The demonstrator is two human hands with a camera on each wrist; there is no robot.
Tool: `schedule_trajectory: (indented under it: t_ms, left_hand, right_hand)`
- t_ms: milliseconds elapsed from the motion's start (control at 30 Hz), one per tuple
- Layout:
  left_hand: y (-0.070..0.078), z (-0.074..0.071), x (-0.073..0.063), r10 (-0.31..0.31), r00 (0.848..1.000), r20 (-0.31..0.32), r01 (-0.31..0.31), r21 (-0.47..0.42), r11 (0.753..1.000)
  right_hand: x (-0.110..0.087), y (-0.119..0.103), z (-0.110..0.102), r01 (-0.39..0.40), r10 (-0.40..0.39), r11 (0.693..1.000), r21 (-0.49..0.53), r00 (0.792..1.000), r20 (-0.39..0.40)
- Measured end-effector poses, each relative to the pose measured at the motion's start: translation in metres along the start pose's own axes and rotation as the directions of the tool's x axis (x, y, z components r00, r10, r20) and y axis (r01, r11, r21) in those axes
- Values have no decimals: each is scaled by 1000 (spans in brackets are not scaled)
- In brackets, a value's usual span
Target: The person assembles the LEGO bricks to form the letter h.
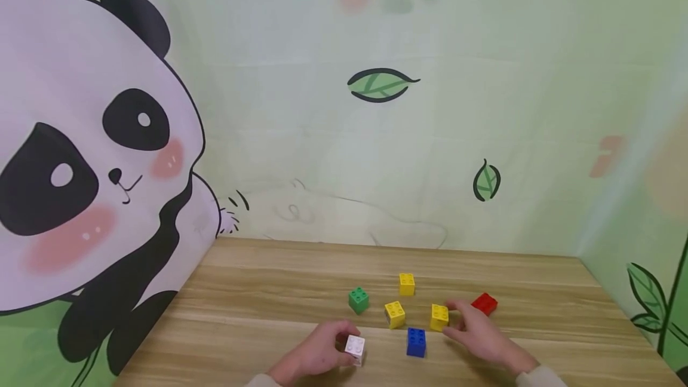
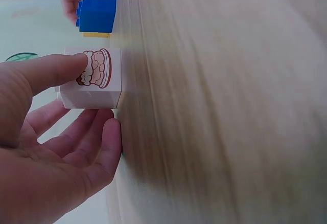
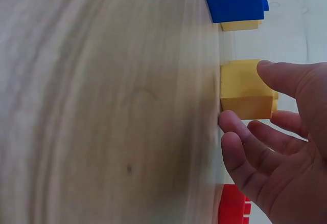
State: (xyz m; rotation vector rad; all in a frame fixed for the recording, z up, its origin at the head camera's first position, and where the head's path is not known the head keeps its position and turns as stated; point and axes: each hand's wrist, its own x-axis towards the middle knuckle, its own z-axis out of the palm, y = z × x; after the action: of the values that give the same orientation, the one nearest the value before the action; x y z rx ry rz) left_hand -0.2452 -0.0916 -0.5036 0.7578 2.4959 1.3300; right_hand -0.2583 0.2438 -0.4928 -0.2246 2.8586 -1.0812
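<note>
In the head view my left hand point(image 1: 322, 348) pinches a white toy brick point(image 1: 355, 349) between the thumb in front and the index finger behind. The left wrist view shows a cake picture printed on that white brick point(image 2: 94, 75), the thumb on this face and the other fingers loosely bent below. My right hand point(image 1: 480, 334) is at the right side of a yellow brick point(image 1: 439, 318), thumb and fingers spread. From the right wrist, the thumb tip overlaps a corner of this yellow brick point(image 3: 245, 86). A blue brick point(image 1: 416, 342) stands between the hands.
Behind the hands on the wooden table point(image 1: 258, 291) stand a green brick point(image 1: 358, 300), a yellow brick point(image 1: 395, 314) and another yellow brick point(image 1: 407, 283). A red brick point(image 1: 485, 304) lies just beyond the right hand. A panda-printed backdrop point(image 1: 279, 136) rises behind the table.
</note>
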Motion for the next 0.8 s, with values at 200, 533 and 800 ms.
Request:
schedule_trajectory:
  t_ms: [200, 533, 800]
  left_hand:
    - [5, 3, -1, -20, 1000, 14, 20, -14, 1000]
    - [9, 7, 3, -46, 998, 31, 46, 17, 999]
    - [7, 5, 1, -50, 997, 51, 49, 30, 998]
  right_hand:
    - [5, 2, 4, 36, -36, 999, -41, 999, 6]
    - [9, 1, 8, 70, -70, 995, -71, 998, 4]
    - [4, -4, 7, 99, -99, 994, -34, 995, 21]
